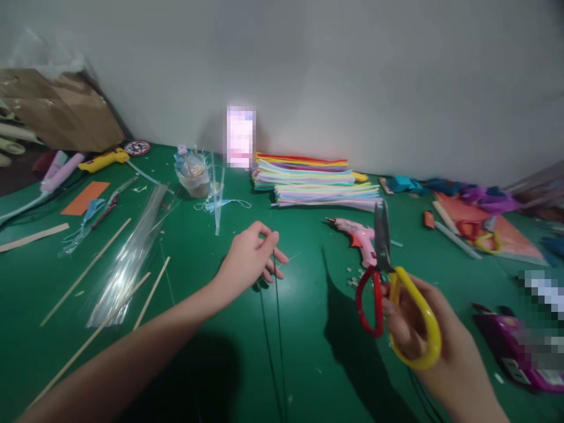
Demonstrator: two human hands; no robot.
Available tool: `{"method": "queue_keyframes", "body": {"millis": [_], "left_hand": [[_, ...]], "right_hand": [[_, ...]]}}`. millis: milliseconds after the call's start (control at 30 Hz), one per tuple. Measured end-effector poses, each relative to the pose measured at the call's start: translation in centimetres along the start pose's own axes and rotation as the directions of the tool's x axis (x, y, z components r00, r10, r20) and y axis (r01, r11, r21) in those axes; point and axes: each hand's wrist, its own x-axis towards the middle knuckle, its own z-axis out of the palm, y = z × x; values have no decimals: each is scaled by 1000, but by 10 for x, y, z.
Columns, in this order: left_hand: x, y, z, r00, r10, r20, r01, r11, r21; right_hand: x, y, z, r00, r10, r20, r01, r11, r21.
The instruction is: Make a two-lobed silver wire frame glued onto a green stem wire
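Wire (277, 305), thin, dark, ran nearward over the desk (299, 229), far end pinched by left hand (249, 261) to steady it. Scissors (381, 261), blades closed, gripped upright in right hand (445, 364).

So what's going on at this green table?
A person has both hands over a green table. The left hand pinches a thin dark wire that runs toward the camera. The right hand holds red-and-yellow scissors, blades up, apart from the wire. A pink glue gun lies behind them.
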Motion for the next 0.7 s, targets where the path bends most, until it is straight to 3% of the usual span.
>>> {"method": "queue_keyframes", "body": {"millis": [133, 233, 333, 467, 633, 700], "left_hand": [[17, -10, 16, 994, -98, 54, 88, 982, 169], [10, -13, 21, 995, -91, 29, 74, 928, 365], [-1, -10, 24, 999, -46, -13, 45, 814, 580], [-12, -3, 27, 1000, -11, 29, -16, 624, 781], [-36, -8, 11, 997, 58, 54, -73, 406, 911], [-50, -18, -4, 993, 111, 37, -73, 337, 939]], "right_hand": [[-21, 9, -9, 985, 119, 126, -136, 982, 133], [-38, 10, -12, 967, 89, 239, -106, 993, 59], [-53, 9, -9, 970, -25, 243, 49, 994, -93], [-64, 11, 4, 953, -213, 216, 270, 919, -286], [-66, 29, 21, 857, -458, 235, 514, 735, -443], [-68, 38, 22, 839, -481, 253, 540, 680, -496]]}}
